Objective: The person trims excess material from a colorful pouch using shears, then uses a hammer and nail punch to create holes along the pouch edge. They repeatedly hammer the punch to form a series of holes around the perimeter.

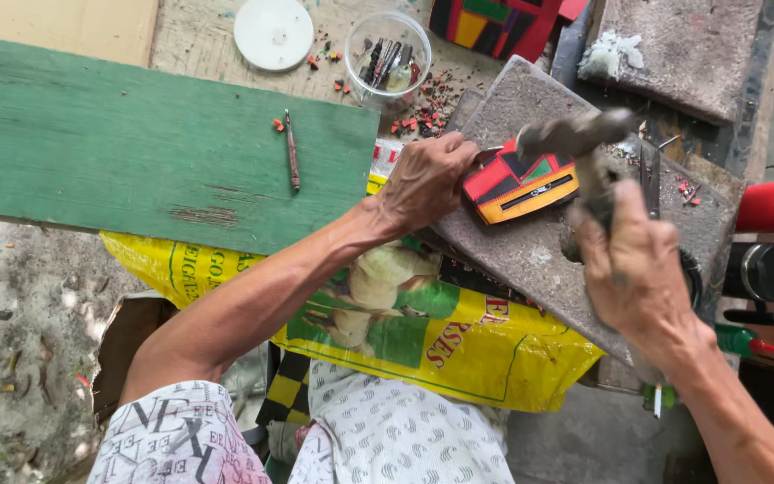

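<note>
The grey slab (539, 251) looks like rough, gritty stone or concrete, matt all over; the small red, orange and green piece (520, 184) on it has a smooth, slightly glossy painted face; the hammer (575, 134) looks dull, dust-coated metal; the green board (136, 143) is worn painted wood, scuffed bare in spots; the yellow sack (459, 345) is shiny woven plastic; the round cup (389, 56) is clear plastic.

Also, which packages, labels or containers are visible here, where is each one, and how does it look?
Printed sack: yellow plastic with a green panel and an animal picture, spread under the stone slab across the lap.
Clear plastic cup: round, at top centre, holding small dark pieces.
White lid: round and flat, left of the cup.
Left hand steadies a small red, orange and green piece; right hand grips a grey hammer.
</note>
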